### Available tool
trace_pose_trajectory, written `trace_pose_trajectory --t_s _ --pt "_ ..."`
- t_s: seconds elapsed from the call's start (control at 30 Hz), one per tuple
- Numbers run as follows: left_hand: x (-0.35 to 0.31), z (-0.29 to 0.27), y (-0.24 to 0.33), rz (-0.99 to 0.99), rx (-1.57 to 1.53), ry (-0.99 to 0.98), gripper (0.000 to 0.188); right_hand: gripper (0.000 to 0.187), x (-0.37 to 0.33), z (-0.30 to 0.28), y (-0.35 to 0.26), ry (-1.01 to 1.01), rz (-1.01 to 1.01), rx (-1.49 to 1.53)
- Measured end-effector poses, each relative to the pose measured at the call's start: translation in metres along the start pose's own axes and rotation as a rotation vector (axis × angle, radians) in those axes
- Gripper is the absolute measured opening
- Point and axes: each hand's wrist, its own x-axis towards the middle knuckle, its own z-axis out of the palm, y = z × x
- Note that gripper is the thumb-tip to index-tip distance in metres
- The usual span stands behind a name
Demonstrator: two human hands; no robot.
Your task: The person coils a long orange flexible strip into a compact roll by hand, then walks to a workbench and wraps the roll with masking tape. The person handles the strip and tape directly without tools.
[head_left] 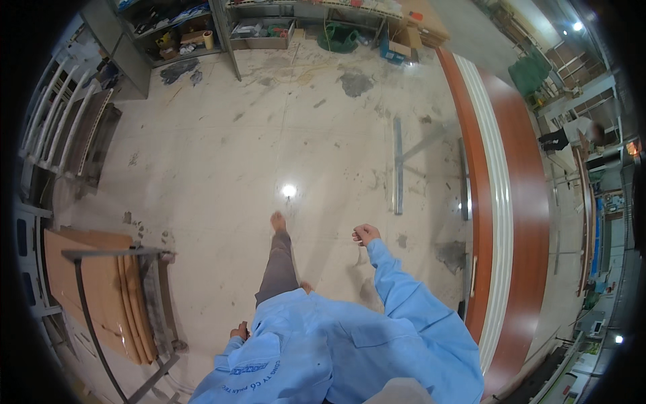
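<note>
Two bare hands, well apart: the right hand is raised ahead of the body at right of centre, fingers curled inward; whether anything sits inside the curl cannot be told. Left hand is low at the near left, partly behind the blue sleeve; small and dim, so its grip cannot be told. Nearest the left hand: brown cardboard sheets, stacked at the near left beside a dark metal frame. Nearest the right hand: a grey metal bar, lying on the pale stained floor farther off and to the right. Beyond the bar, along the right, runs a long glossy red-brown panel with ribbed white strips along its length. One bare foot is forward, left of the right hand. Far side: open grey cabinet at left, green tub near the middle, blue box to its right. Far right: another person, well apart.
</note>
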Motion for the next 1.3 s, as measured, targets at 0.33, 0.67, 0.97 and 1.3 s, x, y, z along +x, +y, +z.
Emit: trace_pose_trajectory --t_s 0.33,0.67,0.97,1.3 --pt "0.210 -0.050 0.502 0.097 -0.087 0.022 0.068 0.024 0.147 -0.045 -0.088 0.137 0.482 -0.290" --pt "0.306 -0.074 1.048 0.436 0.185 0.209 0.080 0.027 0.388 -0.080 -0.217 0.153 0.715 0.034" --pt "0.298 0.018 1.156 0.062 0.033 0.159 0.070 0.026 0.795 -0.167 -0.556 0.318 0.323 -0.081" --pt "0.420 0.092 1.327 -0.104 -0.013 -0.073 0.065 0.031 1.089 -0.111 -0.934 0.071 0.006 -0.133"
